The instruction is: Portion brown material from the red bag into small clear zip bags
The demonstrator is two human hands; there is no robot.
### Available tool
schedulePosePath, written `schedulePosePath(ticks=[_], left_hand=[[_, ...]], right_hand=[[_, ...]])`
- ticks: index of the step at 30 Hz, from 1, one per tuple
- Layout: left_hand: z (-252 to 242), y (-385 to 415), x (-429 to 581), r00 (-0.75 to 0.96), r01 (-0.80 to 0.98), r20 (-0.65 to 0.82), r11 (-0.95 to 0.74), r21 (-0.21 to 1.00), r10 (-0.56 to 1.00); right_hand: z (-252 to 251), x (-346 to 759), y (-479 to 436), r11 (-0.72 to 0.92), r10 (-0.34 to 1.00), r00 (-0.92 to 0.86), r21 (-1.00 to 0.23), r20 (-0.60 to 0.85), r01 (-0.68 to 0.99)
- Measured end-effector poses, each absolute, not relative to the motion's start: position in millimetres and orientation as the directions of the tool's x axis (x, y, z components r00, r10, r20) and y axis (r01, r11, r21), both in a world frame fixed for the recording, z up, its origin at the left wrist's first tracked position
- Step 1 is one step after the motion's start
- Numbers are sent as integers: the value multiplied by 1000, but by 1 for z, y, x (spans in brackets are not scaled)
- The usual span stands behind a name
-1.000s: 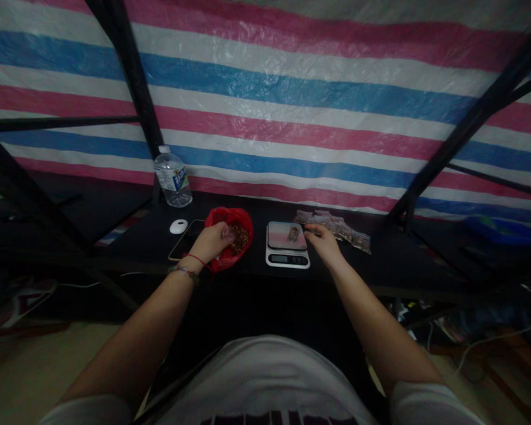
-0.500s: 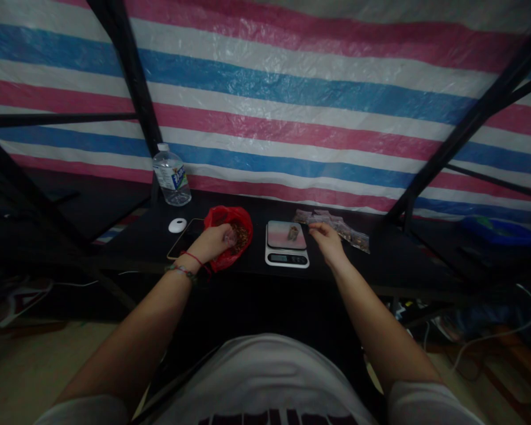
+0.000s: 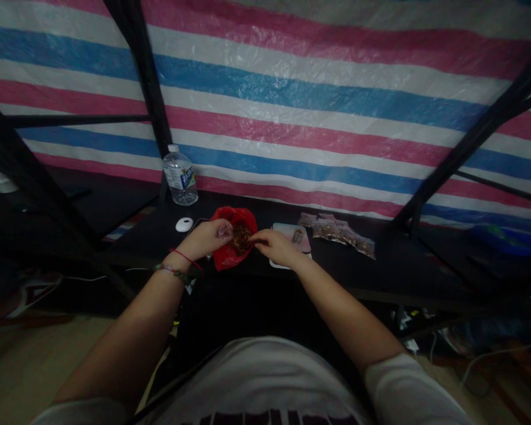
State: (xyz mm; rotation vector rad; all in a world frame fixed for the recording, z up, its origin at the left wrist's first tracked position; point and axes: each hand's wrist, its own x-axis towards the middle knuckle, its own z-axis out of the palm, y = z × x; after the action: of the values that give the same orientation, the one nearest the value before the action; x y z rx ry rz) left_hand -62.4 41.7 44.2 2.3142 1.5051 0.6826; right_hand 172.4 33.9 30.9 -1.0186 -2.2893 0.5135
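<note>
A red plastic bag [image 3: 223, 258] lies open on the table with small brown loose pieces [image 3: 242, 237] inside. My left hand [image 3: 207, 237] is at the bag's left side, fingers closed on a crumpled clear plastic piece [image 3: 225, 232] whose exact kind is unclear. My right hand [image 3: 272, 245] reaches over the kitchen scale [image 3: 278, 229] to the bag's right rim. Its fingertips are pinched beside the brown pieces; whether they hold anything is too small to see. On the scale's plate sits a small filled packet [image 3: 298, 236]. My right hand and forearm hide the scale's front.
Several filled clear zip bags [image 3: 336, 229] lie right of the scale. Behind on the left stands a clear plastic bottle [image 3: 180, 177], with a white rounded object [image 3: 184, 224] in front of it. Black metal posts [image 3: 153, 88] frame the striped sheet [image 3: 292, 118] at the back.
My right hand has moved left from beside the scale, across it, to the red bag's rim. My left hand stays at the bag, its clear plastic piece shifted slightly left off the brown pieces.
</note>
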Motion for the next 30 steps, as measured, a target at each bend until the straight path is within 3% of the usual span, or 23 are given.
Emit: schedulePosePath(ticks=[4,11,15,21,26,30], left_hand=[[40,35,-64,448,777,75,-429,461,891],[38,40,-63,514,770,74,-497,399,855],[31,43,-58,506,808,16,-480,342,862],[19,49,-65,464,801,30,-434,412,885],[15,52,-71,441,797,11,-397,454,897],[14,54,-76,439,797,11,-395,458,898]], right_hand=[[22,136,72,700,688,-699,-434,196,568],[17,120,100,621,730,-684,-417,-3,664],[18,117,102,626,733,-680,-372,-22,686],[19,116,96,686,701,-713,-312,37,658],[18,112,84,636,722,-692,-415,20,651],[11,109,76,573,779,-627,-415,7,707]])
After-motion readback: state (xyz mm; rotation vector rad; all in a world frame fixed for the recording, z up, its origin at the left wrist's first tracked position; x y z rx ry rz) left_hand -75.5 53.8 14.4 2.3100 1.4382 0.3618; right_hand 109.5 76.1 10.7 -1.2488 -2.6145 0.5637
